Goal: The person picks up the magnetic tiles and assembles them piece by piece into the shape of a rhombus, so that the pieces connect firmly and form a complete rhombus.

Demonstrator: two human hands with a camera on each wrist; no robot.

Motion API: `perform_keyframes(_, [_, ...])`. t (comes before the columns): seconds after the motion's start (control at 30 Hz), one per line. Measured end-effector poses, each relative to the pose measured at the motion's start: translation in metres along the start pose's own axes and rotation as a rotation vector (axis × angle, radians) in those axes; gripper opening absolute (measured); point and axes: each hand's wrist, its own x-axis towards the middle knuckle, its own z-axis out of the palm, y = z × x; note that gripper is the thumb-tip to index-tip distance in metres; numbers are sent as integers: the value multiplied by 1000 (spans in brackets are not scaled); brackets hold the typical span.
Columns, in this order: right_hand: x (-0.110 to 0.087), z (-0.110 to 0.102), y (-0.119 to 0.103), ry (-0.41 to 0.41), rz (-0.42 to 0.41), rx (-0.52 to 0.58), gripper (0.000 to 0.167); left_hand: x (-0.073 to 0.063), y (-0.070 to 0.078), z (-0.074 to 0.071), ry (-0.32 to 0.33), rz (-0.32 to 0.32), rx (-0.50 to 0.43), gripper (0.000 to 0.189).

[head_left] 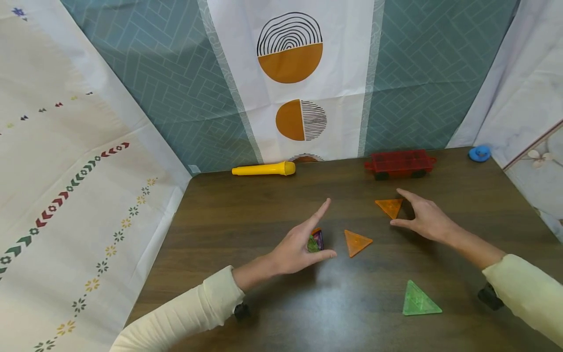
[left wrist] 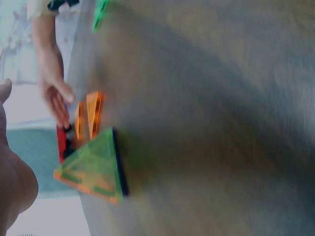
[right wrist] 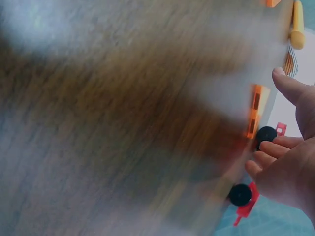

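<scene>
My left hand [head_left: 294, 249] hovers with straight fingers and spread thumb beside a small pyramid [head_left: 314, 242] of translucent triangular tiles, partly hidden by the hand in the head view. From the left wrist, the pyramid [left wrist: 96, 162] shows green, orange and dark purple sides. My right hand [head_left: 424, 217] is spread around the right side of an orange triangular tile [head_left: 391, 207], thumb and fingers apart; whether it touches the tile is hard to tell. Between the hands lies another orange triangular tile [head_left: 357, 243]. A green triangular tile [head_left: 418, 302] lies nearer to me, below the right hand.
At the table's back edge stand a red toy wagon [head_left: 401, 164] with black wheels and a yellow toy microphone [head_left: 264, 169]. A blue rubber duck [head_left: 479, 153] sits in the back right corner. Patterned cloths [head_left: 184, 78] hang behind and beside the wooden table [head_left: 211, 225].
</scene>
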Motion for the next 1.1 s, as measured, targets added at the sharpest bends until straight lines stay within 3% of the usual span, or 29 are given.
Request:
perform_keyframes(0.43, [7,7,14,54,-32,-18,82,-3,17,48,-218,-78,26,115])
perform_keyframes(0.77, [11,8,14,114,-68,-14,69,-12,12,71,-434,-95,226,112])
perform_keyframes(0.93, [13,6,13,130,-103,-34,70,-16,9,77,-471,-83,275,114])
perform_keyframes(1.1, [14,4,11,87,-102,-30,71,-17,9,80,-476,-69,308,117])
